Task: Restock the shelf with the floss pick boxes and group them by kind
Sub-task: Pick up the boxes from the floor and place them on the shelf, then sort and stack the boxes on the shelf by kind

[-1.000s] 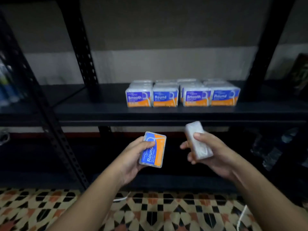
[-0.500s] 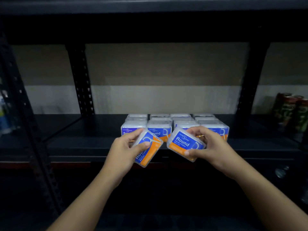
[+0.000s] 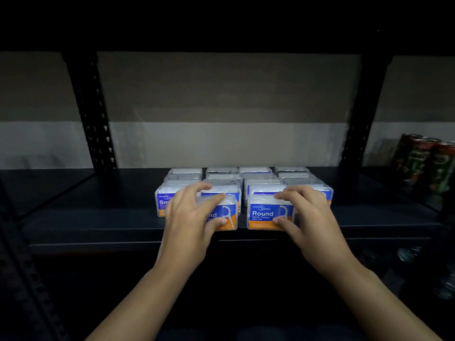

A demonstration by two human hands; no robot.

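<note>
Each hand, left hand [image 3: 189,217] and right hand [image 3: 307,212], grips one box, left box [image 3: 227,215] and right box [image 3: 267,215], at the shelf [image 3: 98,225] edge, where a careless release could drop them.

A dim room: a black metal shelf [image 3: 98,217] with perforated uprights [image 3: 91,112] stands before a two-tone wall [image 3: 221,107], brownish above, pale below. Far right, what look like drink cans [image 3: 426,161].

You see glossy clear plastic floss pick boxes [image 3: 269,214] with printed paper labels on a matt black metal shelf [image 3: 98,217].
</note>
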